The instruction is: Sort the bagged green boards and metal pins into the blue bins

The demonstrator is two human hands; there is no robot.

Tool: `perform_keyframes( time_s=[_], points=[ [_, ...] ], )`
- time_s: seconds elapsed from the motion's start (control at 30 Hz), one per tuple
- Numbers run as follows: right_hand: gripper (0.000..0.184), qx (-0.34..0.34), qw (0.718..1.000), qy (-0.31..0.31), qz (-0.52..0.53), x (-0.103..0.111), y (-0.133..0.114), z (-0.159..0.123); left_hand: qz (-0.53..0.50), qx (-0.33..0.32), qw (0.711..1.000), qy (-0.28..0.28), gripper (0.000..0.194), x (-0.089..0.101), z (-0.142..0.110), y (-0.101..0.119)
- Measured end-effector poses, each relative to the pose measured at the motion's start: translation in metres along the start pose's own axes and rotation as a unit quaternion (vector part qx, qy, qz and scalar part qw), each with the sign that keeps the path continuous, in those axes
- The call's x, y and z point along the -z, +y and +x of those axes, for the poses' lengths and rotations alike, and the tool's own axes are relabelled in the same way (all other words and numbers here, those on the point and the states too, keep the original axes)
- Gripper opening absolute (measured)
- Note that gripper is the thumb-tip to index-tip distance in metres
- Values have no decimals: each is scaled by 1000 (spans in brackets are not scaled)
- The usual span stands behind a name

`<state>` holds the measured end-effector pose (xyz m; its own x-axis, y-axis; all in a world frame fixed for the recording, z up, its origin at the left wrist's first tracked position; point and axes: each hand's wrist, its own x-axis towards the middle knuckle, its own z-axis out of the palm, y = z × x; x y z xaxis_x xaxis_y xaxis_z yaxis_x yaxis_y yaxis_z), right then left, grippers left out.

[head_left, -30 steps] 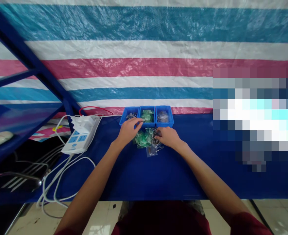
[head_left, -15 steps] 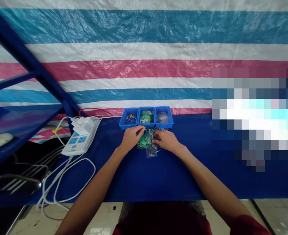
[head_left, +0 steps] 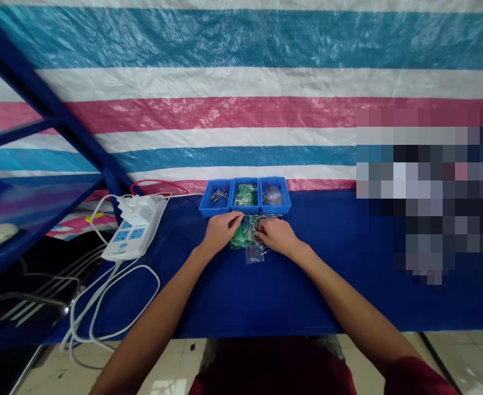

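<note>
My left hand [head_left: 221, 230] rests at the left edge of a pile of small clear bags with green contents [head_left: 243, 235]. Its thumb and fingers are closed near the pile's top left corner, and what they pinch, if anything, is hidden. On the pile's right side lies my right hand [head_left: 279, 235], its fingers curled down among thin metal pieces [head_left: 271, 215]; what sits in its fingertips is too small to name. Just below the pile is a small clear bag [head_left: 255, 254] with a brownish piece inside.
Behind the hands stand three blue bins: the left bin [head_left: 203, 207] has metal pins, the middle bin [head_left: 246, 210] green bags, the right bin [head_left: 280, 209] clear bags. A white power strip [head_left: 121, 249] and looped cables [head_left: 159, 280] lie left. The right side is pixelated.
The view has shifted slightly. Both hands stay at the pile, and the right fingers have moved only a little.
</note>
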<state>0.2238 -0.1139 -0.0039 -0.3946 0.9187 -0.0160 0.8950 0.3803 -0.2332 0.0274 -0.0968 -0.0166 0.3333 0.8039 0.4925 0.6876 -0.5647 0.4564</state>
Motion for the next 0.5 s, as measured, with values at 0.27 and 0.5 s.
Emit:
perform_keyframes(
  time_s=[0.27, 0.5],
  points=[
    [18, -42, 999, 19, 20, -3, -7, 2, 7, -7, 1000, -4, 25, 0, 1, 1],
    [13, -97, 983, 87, 128, -10, -7, 4, -2, -5, 1000, 5, 26, -2, 0, -1]
  ],
)
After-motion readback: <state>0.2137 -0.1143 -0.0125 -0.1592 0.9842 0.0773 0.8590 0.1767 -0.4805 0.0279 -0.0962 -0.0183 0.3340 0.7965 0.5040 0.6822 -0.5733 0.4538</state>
